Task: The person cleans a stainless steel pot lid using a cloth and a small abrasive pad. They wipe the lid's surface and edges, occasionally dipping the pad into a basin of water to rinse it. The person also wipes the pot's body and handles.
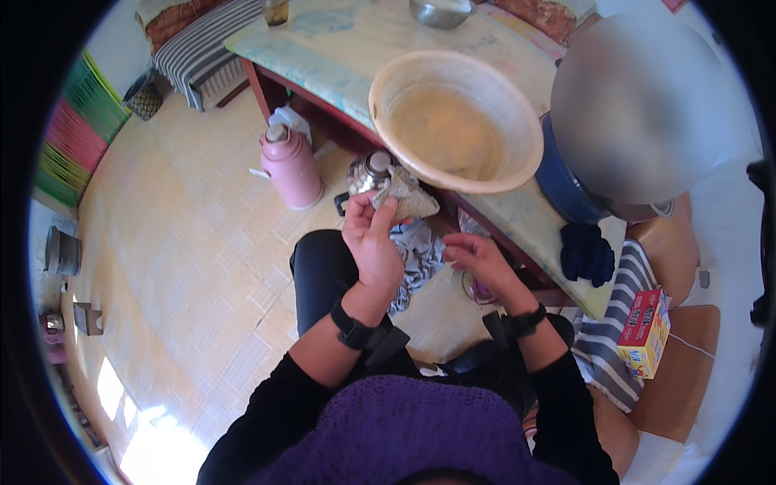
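Note:
In my left hand (373,233) is a small grey-beige textured cloth (409,197), pinched between thumb and fingers beside the table's near edge. My right hand (476,254) is raised to the right of it, fingers loosely curled and apart, with nothing seen in them. A wide pale basin (527,160) with cloudy brownish water stands on the table (339,97) just beyond the hands. Below the cloth, grey-and-white patterned fabric (415,257) shows between my knees and the table. A dark blue bunched cloth (587,253) lies at the table's right end.
A pink thermos flask (291,170) and a metal kettle (367,173) stand on the floor by the table. A metal bowl (442,15) and a glass (274,12) are at the far edge. Right are a blue container (564,176) and a red-yellow box (644,333) on striped fabric.

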Tool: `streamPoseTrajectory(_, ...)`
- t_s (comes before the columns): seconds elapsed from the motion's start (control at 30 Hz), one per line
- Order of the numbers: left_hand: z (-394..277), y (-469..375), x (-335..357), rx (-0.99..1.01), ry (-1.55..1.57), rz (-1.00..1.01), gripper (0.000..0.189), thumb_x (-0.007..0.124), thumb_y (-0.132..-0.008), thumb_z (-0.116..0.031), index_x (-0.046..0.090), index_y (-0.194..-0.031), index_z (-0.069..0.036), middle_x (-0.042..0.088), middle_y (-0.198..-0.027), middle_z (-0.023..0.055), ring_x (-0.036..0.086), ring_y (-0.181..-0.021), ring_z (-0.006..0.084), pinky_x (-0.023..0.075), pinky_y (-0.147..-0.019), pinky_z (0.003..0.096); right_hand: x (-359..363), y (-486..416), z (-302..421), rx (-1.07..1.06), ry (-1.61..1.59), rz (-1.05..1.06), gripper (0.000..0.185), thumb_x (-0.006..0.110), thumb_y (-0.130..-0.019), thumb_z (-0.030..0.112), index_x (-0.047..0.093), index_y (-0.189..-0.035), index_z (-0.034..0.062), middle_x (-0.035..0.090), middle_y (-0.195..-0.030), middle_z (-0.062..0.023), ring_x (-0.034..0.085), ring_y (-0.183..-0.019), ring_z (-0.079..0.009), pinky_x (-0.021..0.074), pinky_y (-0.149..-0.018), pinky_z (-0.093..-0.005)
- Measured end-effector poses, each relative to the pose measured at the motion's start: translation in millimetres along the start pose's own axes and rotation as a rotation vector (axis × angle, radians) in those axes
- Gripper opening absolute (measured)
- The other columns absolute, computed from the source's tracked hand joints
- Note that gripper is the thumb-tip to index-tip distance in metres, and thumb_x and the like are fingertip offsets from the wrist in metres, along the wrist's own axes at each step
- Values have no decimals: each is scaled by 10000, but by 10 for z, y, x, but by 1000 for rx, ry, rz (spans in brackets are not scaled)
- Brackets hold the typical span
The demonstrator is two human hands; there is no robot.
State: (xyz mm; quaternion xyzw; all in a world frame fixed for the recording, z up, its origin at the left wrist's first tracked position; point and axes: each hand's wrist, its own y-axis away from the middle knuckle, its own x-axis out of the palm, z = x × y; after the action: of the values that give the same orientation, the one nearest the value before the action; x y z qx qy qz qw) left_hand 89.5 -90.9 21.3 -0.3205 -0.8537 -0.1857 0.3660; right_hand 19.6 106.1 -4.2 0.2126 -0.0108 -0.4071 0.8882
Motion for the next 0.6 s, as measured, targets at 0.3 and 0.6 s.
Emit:
streamPoseTrajectory(0.3,-215,139,407,121,-100,477,161,615,-968,-33,651,-1121,4,659,-1068,63,610,-999,121,487,-875,258,326,477,1494,-588,260,-388,370,745,-852,82,656,-1204,9,703,-1064,-83,677,-905,-193,555,-800,-308)
streamPoseTrajectory(0.6,-77,-527,596,741,-834,-40,352,651,-913,-114,602,-1252,-34,467,-1396,182,422,-1270,343,315,-1092,440,-684,-523,1941,-458,1114,-222,481,699,-861,108,607,-1324,17,721,-1036,-171,704,-898,-269,550,-844,-366)
